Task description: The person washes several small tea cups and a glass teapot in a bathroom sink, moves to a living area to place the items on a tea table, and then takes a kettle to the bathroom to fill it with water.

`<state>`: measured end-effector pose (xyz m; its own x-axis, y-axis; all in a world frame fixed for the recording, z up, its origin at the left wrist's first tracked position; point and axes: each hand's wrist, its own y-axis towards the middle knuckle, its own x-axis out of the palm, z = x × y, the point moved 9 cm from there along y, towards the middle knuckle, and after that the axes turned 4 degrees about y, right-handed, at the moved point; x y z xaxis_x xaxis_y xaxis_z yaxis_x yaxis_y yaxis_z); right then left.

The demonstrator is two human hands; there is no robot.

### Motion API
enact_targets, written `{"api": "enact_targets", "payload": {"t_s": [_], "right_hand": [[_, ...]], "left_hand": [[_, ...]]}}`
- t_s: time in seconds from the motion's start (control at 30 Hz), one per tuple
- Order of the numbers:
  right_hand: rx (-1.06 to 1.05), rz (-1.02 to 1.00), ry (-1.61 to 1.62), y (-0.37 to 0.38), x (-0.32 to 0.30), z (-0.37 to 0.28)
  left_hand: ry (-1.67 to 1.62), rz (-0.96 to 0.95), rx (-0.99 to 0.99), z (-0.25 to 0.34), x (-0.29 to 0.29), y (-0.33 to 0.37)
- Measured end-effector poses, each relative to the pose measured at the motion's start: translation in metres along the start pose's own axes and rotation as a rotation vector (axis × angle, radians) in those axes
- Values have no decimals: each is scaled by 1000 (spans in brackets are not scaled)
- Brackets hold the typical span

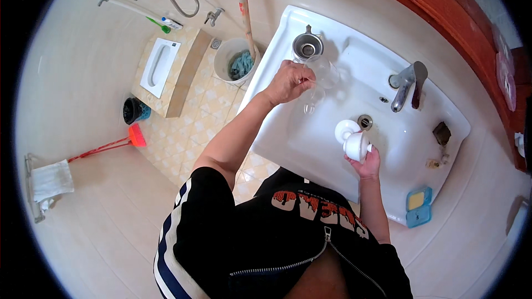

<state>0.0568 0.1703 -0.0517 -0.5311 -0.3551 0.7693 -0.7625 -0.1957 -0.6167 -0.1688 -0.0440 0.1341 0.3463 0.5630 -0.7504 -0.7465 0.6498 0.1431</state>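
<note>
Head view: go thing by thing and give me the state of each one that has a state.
Left hand: closed on the glass pitcher.
Glass pitcher: clear, looks empty, held over the basin.
Right hand: gripping the white cup.
White cup: held tilted over the basin.
White lid: resting against the cup.
Tap: no water visible.
Metal strainer: sitting on the sink rim.
Blue soap box: open, yellow soap inside.

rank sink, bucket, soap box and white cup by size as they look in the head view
1. sink, by far the largest
2. bucket
3. soap box and white cup in the right hand look alike, and the cup is nearer the camera, so no ranking.
</note>
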Motion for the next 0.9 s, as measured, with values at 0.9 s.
{"api": "enact_targets", "payload": {"t_s": [0.9], "right_hand": [[-239, 30, -128, 120, 106, -37]], "left_hand": [[-480, 350, 109, -18, -26, -41]]}}
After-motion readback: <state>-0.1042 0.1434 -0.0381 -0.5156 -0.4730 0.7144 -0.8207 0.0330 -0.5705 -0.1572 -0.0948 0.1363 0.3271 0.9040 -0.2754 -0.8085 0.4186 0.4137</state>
